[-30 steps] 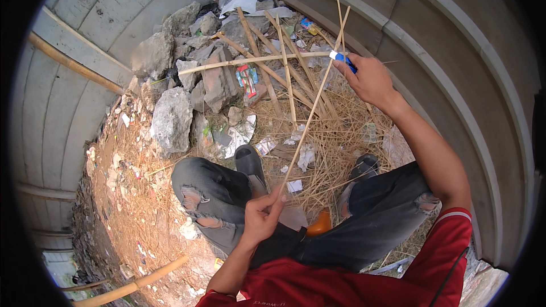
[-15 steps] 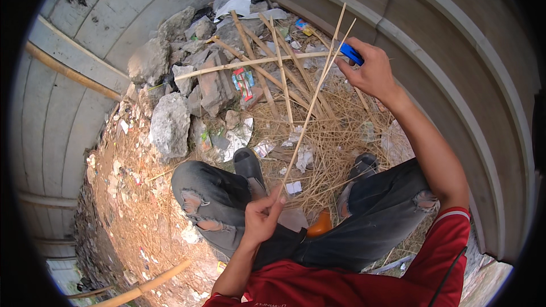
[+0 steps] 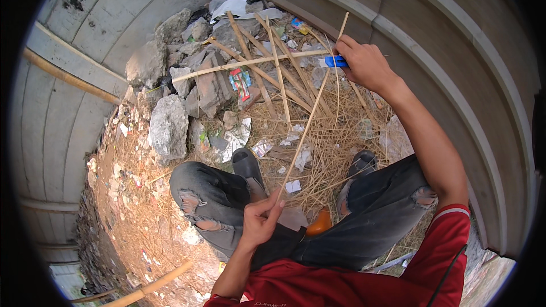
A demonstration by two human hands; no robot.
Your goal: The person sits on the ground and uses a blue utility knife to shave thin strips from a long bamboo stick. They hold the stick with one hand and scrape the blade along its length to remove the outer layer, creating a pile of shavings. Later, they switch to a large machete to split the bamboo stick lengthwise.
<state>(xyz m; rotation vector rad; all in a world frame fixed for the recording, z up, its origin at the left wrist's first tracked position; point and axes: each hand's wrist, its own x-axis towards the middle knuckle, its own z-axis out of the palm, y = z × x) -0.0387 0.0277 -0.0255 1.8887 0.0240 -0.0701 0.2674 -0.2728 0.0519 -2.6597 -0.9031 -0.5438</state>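
A thin pale bamboo strip [image 3: 305,132] slants up and away from my lap. My left hand [image 3: 260,220] pinches its near end between thumb and fingers. Toward the far end, my right hand [image 3: 364,63] is closed around a blue utility knife [image 3: 335,62], with the blade side against the strip. Beside the knife a slender sliver [image 3: 338,99] hangs down in a slight curve. How the right fingers touch the strip behind the knife is partly hidden.
Several bamboo sticks [image 3: 282,77] lie crossed on the ground ahead, by rough stones [image 3: 169,125] and litter. Straw-like shavings [image 3: 341,142] spread around my feet. A curved metal wall [image 3: 449,62] rises close on my right. An orange object [image 3: 319,223] lies between my legs.
The knife has turned from slanting to nearly level, and my right hand has shifted slightly. The sliver that stood up beside the strip now hangs downward. My left hand keeps its pinch.
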